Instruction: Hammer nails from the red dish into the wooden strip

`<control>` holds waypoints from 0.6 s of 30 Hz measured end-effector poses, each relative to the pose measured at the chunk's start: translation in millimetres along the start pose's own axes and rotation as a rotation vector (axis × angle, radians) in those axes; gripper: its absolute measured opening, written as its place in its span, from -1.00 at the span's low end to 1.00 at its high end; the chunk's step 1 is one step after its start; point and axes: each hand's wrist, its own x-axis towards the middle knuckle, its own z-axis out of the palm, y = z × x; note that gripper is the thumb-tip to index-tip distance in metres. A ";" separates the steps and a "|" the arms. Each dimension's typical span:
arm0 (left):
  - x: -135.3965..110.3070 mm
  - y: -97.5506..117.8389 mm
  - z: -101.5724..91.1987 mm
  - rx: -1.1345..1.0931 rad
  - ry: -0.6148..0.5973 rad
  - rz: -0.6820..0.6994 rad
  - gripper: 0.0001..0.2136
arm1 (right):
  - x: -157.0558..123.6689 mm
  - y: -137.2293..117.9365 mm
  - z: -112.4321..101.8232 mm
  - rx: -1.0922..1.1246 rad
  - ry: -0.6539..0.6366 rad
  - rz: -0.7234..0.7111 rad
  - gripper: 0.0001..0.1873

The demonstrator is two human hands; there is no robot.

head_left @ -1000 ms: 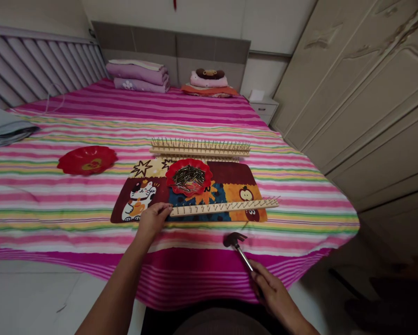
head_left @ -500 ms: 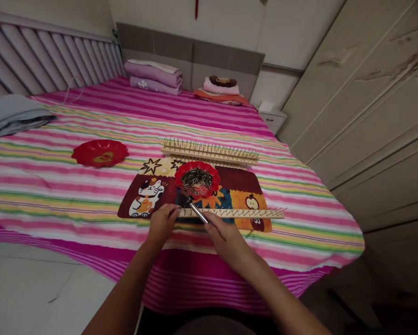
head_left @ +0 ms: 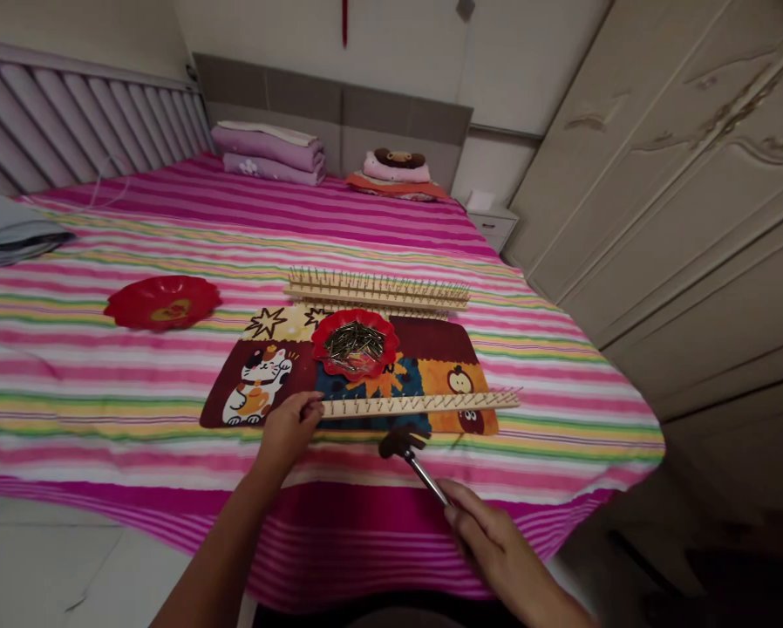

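Observation:
My right hand (head_left: 486, 528) is closed round the metal handle of a claw hammer (head_left: 425, 475), whose dark head is raised in front of the near edge of the mat. A pale wooden strip (head_left: 424, 404) lies across the mat with a row of nails standing in it, several of them leaning. At its left end my left hand (head_left: 292, 429) is closed, thumb and fingertips pinched on the strip's end; whether a nail is between them is too small to tell. Just beyond the strip, a red scalloped bowl (head_left: 390, 353) holds many loose nails (head_left: 356, 338).
A printed mat (head_left: 234, 392) lies under the work on a striped bedsheet (head_left: 136, 392). Nail-studded wooden strips (head_left: 378, 292) are stacked behind the bowl. Further left is a red plate (head_left: 126, 305). Folded bedding (head_left: 274, 153) rests by the headboard; a wardrobe (head_left: 679, 201) stands right.
My right hand has pulled the hammer back, right and towards me, away from the strip's left end. My left hand stays at that end. The whole view has shifted slightly.

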 end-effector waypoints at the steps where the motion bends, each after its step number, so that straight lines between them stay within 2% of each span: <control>1: 0.5 2.1 -3.6 0.014 -0.013 -0.018 -0.72 | -7.3 15.8 -4.1 0.012 0.026 0.038 -0.48; 3: 3.4 8.7 -12.7 0.068 -0.012 -0.055 -0.71 | -18.9 50.0 -10.0 0.074 0.067 0.121 -0.43; 6: 15.5 26.9 -24.5 0.183 0.030 -0.054 -0.73 | -29.2 99.3 -12.9 0.288 0.158 0.218 -0.31; 9: 37.5 52.8 -21.2 0.276 0.007 0.089 -0.75 | -33.0 131.8 -11.4 0.412 0.279 0.277 -0.33; 13: 76.0 82.3 7.8 0.481 -0.124 0.355 -0.76 | -32.4 143.2 -9.7 0.503 0.353 0.334 -0.36; 15: 94.6 89.2 24.0 0.616 -0.229 0.368 -0.76 | -31.9 142.0 -10.0 0.518 0.341 0.342 -0.34; 18: 116.0 90.5 40.2 0.766 -0.324 0.310 -0.74 | -31.9 139.4 -11.8 0.549 0.328 0.356 -0.31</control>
